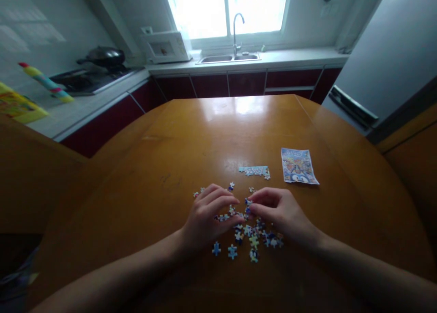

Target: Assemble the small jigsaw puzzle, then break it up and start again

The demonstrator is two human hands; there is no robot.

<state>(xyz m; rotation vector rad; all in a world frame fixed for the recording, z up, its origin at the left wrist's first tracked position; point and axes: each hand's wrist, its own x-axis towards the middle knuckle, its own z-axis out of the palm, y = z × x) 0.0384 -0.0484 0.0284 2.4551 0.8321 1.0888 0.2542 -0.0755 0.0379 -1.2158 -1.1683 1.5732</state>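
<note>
My right hand (275,209) pinches a small blue and white puzzle piece (248,202) between thumb and forefinger. Curved over the left side of the loose pieces is my left hand (213,210), its fingers and thumb apart and nothing visibly gripped. A heap of mixed puzzle pieces (254,230) lies below and between the hands, partly hidden by them. Beyond the hands sits a joined strip of pale blue pieces (254,170). To its right rests a creased picture sheet (299,166) with a blue and orange print.
The wooden table (177,144) has a rounded outline. Single pieces, including a blue one (216,248), lie near its front. Past the table stand a counter with a sink (218,59), a microwave (165,47), a stove with a black pan (104,56), and a fridge (385,53) at right.
</note>
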